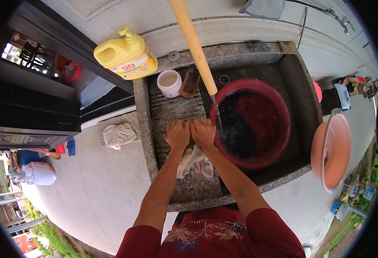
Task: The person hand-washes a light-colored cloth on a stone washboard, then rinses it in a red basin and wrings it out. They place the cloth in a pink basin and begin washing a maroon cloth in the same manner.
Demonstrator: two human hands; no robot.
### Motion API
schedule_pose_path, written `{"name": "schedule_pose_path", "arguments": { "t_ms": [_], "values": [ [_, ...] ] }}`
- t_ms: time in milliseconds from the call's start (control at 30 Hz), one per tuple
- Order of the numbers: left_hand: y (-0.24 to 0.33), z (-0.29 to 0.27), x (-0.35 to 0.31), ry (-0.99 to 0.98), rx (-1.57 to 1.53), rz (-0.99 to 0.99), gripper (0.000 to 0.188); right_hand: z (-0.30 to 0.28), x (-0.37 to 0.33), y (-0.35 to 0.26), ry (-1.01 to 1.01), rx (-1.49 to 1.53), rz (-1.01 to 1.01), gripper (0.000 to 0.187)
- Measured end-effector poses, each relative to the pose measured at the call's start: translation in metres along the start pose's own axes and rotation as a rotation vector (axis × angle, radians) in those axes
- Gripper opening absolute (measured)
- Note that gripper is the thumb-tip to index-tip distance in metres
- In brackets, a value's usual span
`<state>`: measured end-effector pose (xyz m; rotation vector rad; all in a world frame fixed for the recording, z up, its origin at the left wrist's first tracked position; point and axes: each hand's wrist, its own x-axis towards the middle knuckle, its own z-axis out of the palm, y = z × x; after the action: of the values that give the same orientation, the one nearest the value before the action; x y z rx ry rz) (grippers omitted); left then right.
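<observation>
My left hand [177,134] and my right hand [203,131] are side by side on the ridged stone washboard [176,109] of a stone sink. The fingers of both are curled and closed on a wet white cloth [195,164], which trails from under them toward me; the gripped part is hidden. Right of my hands sits a red basin [287,114] of water with dark fabric in it. Water runs into it from a yellowish pipe [191,41]. Beyond my hands, a white open jar [169,83] stands beside a brown scrubbing brush [190,83].
A yellow pump jug [128,56] stands at the sink's far left corner. An orange basin [333,148] is tilted off the right side of the stone sink [300,73]. On the floor at left lies a crumpled whitish cloth [119,135], near a dark door frame [111,64].
</observation>
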<state>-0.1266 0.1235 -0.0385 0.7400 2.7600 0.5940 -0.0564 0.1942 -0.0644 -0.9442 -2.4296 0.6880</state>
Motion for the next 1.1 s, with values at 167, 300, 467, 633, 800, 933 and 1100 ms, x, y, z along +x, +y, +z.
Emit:
{"name": "schedule_pose_path", "arguments": {
  "t_ms": [167, 300, 467, 633, 800, 933, 1100],
  "values": [
    [-0.029, -0.006, -0.119, 0.280, -0.284, 0.201, 0.022, -0.072, -0.094, -0.035, 0.093, 0.320, -0.222, 0.020],
    [-0.051, 0.020, -0.077, 0.246, -0.156, 0.463, 0.024, -0.029, -0.058, -0.011, -0.033, 0.185, -0.285, 0.019],
    [-0.037, 0.017, -0.007, 0.275, -0.004, 0.015, 0.026, -0.004, 0.010, -0.027, 0.156, -0.036, -0.174, 0.018],
    [-0.011, -0.027, -0.076, 0.137, -0.442, -0.093, 0.021, -0.040, -0.034, -0.020, 0.008, 0.345, -0.050, 0.015],
    [-0.028, 0.013, -0.113, 0.484, -0.357, 0.351, 0.018, -0.037, -0.087, 0.000, 0.009, 0.108, -0.251, 0.018],
    [-0.015, 0.005, -0.017, 0.234, -0.351, 0.079, 0.024, -0.014, 0.008, -0.013, -0.187, -0.077, -0.031, 0.019],
    [-0.005, -0.016, -0.051, 0.063, -0.353, -0.222, 0.030, -0.015, -0.020, 0.011, 0.037, 0.009, -0.438, 0.019]
  ]
}}
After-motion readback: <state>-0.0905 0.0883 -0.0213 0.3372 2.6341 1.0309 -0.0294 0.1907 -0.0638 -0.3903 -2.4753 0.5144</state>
